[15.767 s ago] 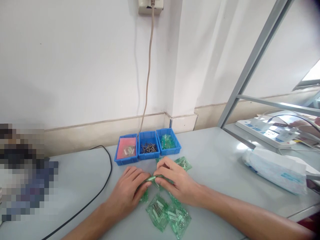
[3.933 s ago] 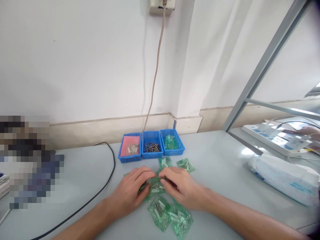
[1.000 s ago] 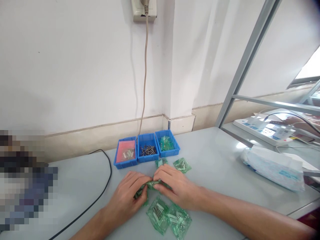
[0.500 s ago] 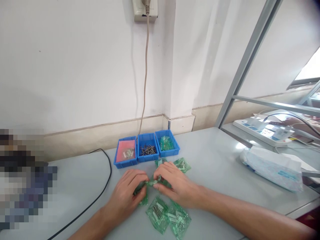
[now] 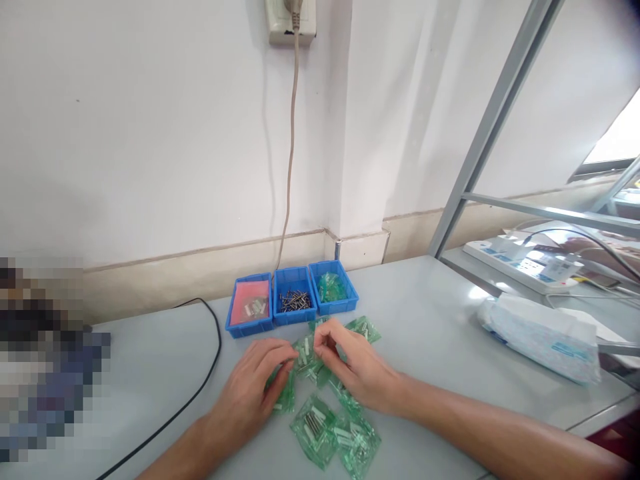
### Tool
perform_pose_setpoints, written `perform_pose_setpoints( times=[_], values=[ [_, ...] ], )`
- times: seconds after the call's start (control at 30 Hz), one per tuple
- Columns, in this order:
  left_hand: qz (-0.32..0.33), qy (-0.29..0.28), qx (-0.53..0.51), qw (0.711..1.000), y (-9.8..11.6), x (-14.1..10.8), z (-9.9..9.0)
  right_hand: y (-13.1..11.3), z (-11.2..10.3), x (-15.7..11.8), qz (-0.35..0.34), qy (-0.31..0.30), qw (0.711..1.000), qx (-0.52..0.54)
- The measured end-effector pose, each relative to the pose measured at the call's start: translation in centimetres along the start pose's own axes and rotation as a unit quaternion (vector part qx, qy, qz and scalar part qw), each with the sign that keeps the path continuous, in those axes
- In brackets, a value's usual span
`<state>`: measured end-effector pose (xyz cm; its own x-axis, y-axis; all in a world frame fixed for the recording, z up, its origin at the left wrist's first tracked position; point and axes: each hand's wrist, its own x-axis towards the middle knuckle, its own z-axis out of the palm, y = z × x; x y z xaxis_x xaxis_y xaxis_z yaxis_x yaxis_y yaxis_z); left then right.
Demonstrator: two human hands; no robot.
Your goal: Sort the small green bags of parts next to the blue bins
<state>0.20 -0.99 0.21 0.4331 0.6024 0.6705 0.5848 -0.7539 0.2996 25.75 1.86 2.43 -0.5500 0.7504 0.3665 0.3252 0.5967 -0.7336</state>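
Note:
Small green plastic bags with screws and white plugs lie spread on the table around my hands. My left hand [image 5: 253,383] is curled with thumb and fingertips close together, at the left edge of one bag [image 5: 306,353]. Partly under its fingers is another green bag [image 5: 285,398]. My right hand [image 5: 360,367] curls above the right side of the middle bag, its fingers bent inward in a pinch; what they hold, if anything, is hidden. Nearer to me lie a bag with long screws [image 5: 314,427] and a second bag [image 5: 357,443], side by side.
Three blue trays stand in a row by the wall: one with a pink sheet and a clear packet [image 5: 250,327], one with loose screws [image 5: 295,319], one with green bags [image 5: 340,309]. A black cable [image 5: 217,347] runs left. A tissue pack [image 5: 543,340] lies right.
My hands have moved slightly apart, and the green bag that was gripped between them now lies spread and visible. My right hand's fingers have curled inward and lifted a little.

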Motion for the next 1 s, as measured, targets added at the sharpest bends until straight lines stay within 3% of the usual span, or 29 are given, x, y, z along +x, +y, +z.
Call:
perform_pose_setpoints(
  times=[0.17,0.6,0.73,1.0],
  values=[
    [0.011,0.011,0.028,0.999,-0.23,0.11,0.02,0.18,0.14,0.40,0.017,0.017,0.998,0.064],
    [-0.018,-0.008,0.007,1.000,-0.05,0.34,-0.22,0.27,0.23,0.46,-0.054,-0.015,0.998,-0.031],
    [-0.008,0.009,0.025,1.000,-0.33,0.13,-0.02,0.63,0.20,0.44,-0.075,-0.026,0.995,-0.059],
    [-0.005,-0.004,0.013,1.000,0.01,0.55,-0.21,0.68,0.20,0.75,-0.084,-0.029,0.995,-0.041]
  ],
)
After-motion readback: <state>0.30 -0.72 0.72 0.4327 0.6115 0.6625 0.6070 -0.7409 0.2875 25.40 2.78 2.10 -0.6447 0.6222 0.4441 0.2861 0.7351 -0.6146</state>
